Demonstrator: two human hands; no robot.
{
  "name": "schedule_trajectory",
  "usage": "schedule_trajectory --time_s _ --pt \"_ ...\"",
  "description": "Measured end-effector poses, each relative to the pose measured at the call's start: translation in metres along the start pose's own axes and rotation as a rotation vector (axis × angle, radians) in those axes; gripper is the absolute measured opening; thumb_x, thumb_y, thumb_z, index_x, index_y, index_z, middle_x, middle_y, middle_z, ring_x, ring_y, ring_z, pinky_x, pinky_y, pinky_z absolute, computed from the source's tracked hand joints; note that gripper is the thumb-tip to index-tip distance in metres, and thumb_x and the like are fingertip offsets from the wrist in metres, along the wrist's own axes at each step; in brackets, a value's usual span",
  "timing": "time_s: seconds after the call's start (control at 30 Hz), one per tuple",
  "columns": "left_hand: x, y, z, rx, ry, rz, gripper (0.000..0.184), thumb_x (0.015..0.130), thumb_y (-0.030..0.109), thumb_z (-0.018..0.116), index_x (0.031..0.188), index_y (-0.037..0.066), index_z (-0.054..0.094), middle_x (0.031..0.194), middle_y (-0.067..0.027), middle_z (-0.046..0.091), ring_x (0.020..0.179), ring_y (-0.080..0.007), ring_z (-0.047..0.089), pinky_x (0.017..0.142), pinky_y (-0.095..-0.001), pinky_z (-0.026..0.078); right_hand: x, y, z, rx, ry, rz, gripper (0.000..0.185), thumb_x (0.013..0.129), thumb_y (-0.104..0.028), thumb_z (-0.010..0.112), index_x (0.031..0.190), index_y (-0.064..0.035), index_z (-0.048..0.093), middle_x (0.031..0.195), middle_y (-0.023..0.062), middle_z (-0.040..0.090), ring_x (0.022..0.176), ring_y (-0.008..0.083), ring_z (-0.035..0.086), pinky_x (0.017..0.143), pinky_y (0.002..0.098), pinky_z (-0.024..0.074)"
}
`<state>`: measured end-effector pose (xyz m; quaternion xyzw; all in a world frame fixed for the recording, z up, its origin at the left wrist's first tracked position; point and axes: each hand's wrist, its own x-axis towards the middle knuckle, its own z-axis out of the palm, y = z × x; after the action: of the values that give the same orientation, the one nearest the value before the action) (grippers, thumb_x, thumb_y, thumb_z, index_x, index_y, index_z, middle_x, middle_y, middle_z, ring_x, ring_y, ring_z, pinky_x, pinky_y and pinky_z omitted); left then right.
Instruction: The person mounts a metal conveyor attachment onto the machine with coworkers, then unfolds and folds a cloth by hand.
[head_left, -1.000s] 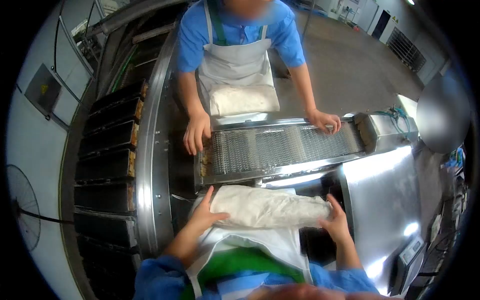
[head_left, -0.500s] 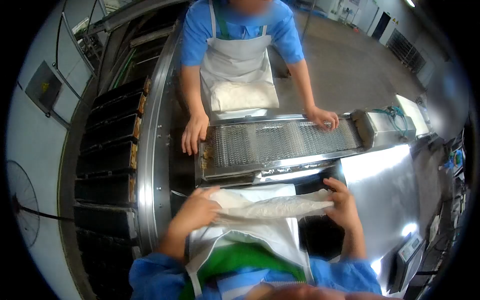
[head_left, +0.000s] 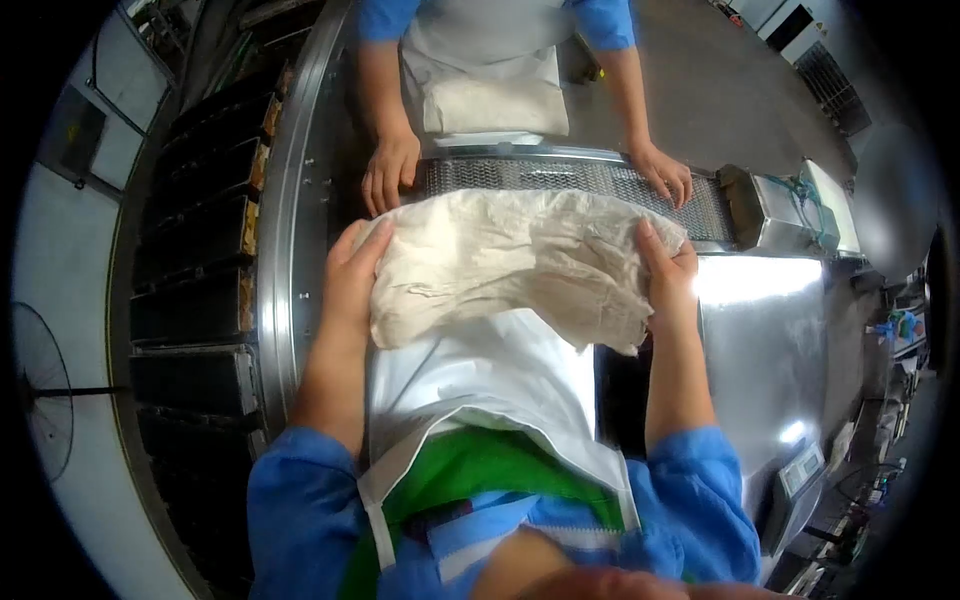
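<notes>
A wrinkled cream cloth (head_left: 500, 255) is stretched between my two hands, over the near side of the mesh conveyor (head_left: 560, 178). My left hand (head_left: 355, 275) grips its left end, thumb on top. Its right end is pinched in my right hand (head_left: 668, 268). Below the cloth lies my white apron (head_left: 480, 375). Across the conveyor a co-worker's hand (head_left: 391, 170) rests at its left end, and the other hand (head_left: 662, 174) is on its far edge near the right.
Black trays (head_left: 190, 305) stand in a row at the left, beside a curved metal rail (head_left: 280, 230). A folded cloth (head_left: 495, 106) lies against the co-worker's apron. On the right are a steel surface (head_left: 765, 370) and a device with a display (head_left: 800, 470).
My hands have raised the cloth away from my body and spread it wider, so it now covers part of the conveyor. The view has tilted down.
</notes>
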<state>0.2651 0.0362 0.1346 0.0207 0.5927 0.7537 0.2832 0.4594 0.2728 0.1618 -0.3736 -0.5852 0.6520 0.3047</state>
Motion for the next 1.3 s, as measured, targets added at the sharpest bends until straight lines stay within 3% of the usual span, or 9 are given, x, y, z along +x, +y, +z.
schedule_trajectory --time_s 0.2,0.27,0.37,0.57,0.93,1.0,1.13,1.23,1.3 --pt "-0.027 -0.028 0.024 0.097 -0.495 0.252 0.025 0.077 0.009 0.073 0.096 0.003 0.058 0.092 -0.004 0.056 0.085 -0.0131 0.055 0.076 -0.0263 0.044 -0.048 0.041 0.037 0.171 -0.437 -0.016 0.039 0.088 -0.022 0.066 0.12 -0.003 0.053 0.129 0.0106 0.05 0.117 0.0195 0.047 0.099 0.034 0.0398" --pt "-0.021 -0.044 0.033 0.388 -0.722 0.638 0.028 0.074 0.011 0.074 0.093 0.002 0.057 0.09 -0.0077 0.05 0.09 -0.0188 0.052 0.082 -0.0308 0.041 -0.065 0.055 0.056 0.381 -0.595 0.03 0.052 0.088 -0.026 0.064 0.13 -0.0035 0.045 0.133 0.0122 0.044 0.122 0.0211 0.042 0.102 0.0337 0.0375" --pt "-0.022 -0.073 0.054 0.512 -0.623 0.76 0.033 0.081 0.022 0.066 0.103 -0.001 0.057 0.105 -0.0149 0.054 0.099 -0.0296 0.052 0.089 -0.039 0.038 -0.07 0.068 0.06 0.443 -0.643 0.253 0.057 0.092 -0.035 0.058 0.134 -0.0018 0.038 0.124 0.0113 0.051 0.117 0.0195 0.047 0.098 0.0313 0.04" --pt "-0.018 -0.101 0.064 1.072 -0.641 1.087 0.066 0.089 0.049 0.046 0.125 -0.007 0.051 0.134 -0.013 0.05 0.128 -0.0334 0.041 0.105 -0.0478 0.027 -0.07 0.09 0.053 0.895 -0.338 0.606 0.049 0.097 -0.035 0.049 0.133 -0.0041 0.04 0.122 0.0106 0.054 0.112 0.0214 0.054 0.096 0.0347 0.0443" --pt "-0.001 -0.116 0.08 1.153 -0.889 1.236 0.054 0.088 0.049 0.051 0.113 0.002 0.061 0.134 -0.0115 0.051 0.127 -0.0298 0.044 0.105 -0.0468 0.028 -0.058 0.094 0.0 0.991 -0.182 0.614 0.042 0.097 -0.031 0.049 0.129 -0.0044 0.047 0.12 0.0112 0.058 0.109 0.0243 0.058 0.094 0.0371 0.0467" --pt "0.012 -0.11 0.065 1.11 -1.004 1.2 0.039 0.083 0.034 0.063 0.109 0.006 0.062 0.131 -0.0143 0.053 0.123 -0.0315 0.048 0.101 -0.0468 0.036 -0.049 0.085 -0.028 0.875 -0.023 0.556 0.04 0.095 -0.03 0.053 0.125 -0.0046 0.049 0.117 0.0109 0.058 0.106 0.023 0.058 0.093 0.0361 0.047" --pt "0.028 -0.1 -0.005 1.171 -0.613 0.886 0.035 0.077 0.0 0.067 0.112 0.002 0.062 0.122 -0.0174 0.059 0.105 -0.0307 0.061 0.089 -0.0378 0.049 -0.044 0.065 -0.118 0.366 0.476 0.126 0.035 0.09 -0.03 0.061 0.114 -0.0063 0.054 0.104 0.0068 0.059 0.093 0.0185 0.056 0.079 0.0351 0.0467" --pt "0.037 -0.076 -0.054 1.252 -0.164 0.647 0.037 0.082 0.002 0.064 0.12 0.004 0.06 0.117 -0.0108 0.061 0.084 -0.0168 0.062 0.071 -0.027 0.051 -0.05 0.044 -0.186 0.134 0.684 -0.366 0.045 0.091 -0.03 0.061 0.124 -0.0018 0.046 0.114 0.0122 0.055 0.1 0.021 0.057 0.086 0.034 0.0489" --pt "0.057 -0.052 -0.092 1.32 -0.071 0.843 0.04 0.085 0.004 0.063 0.125 0.004 0.056 0.124 -0.0128 0.058 0.098 -0.0208 0.06 0.084 -0.0314 0.048 -0.051 0.02 -0.202 -0.39 0.809 -0.674 0.034 0.091 -0.023 0.063 0.113 0.0024 0.056 0.107 0.0119 0.062 0.092 0.0203 0.062 0.081 0.0313 0.0504"
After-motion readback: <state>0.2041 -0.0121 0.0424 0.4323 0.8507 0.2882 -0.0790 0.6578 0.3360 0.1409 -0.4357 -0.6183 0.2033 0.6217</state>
